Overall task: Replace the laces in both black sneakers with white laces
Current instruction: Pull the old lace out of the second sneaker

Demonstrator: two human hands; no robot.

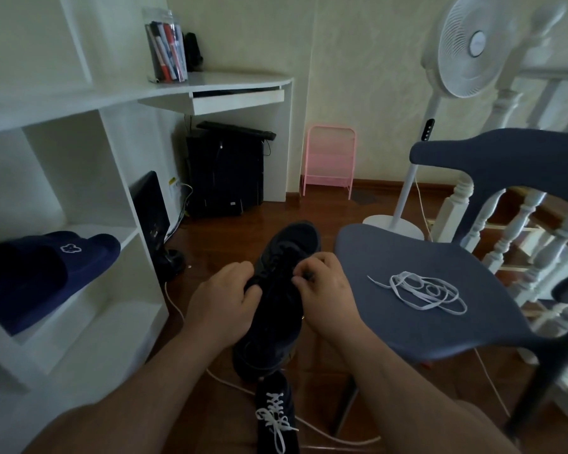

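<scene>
A black sneaker (277, 296) is held up in the middle of the view, toe pointing away. My left hand (223, 298) grips its left side at the lace area. My right hand (322, 283) pinches the dark lace (307, 276) on the sneaker's right side with thumb and fingertips. A second black sneaker (277, 417) with white laces threaded in it lies on the floor below. A loose white lace (420, 291) lies in a tangle on the seat of the blue chair (391, 257) to the right.
A white shelf unit (79, 178) stands at the left with a navy slipper (43, 270) on it. A white standing fan (473, 50), a stair railing (518, 231) and a pink rack (330, 158) are behind. A white cable (328, 435) runs over the wooden floor.
</scene>
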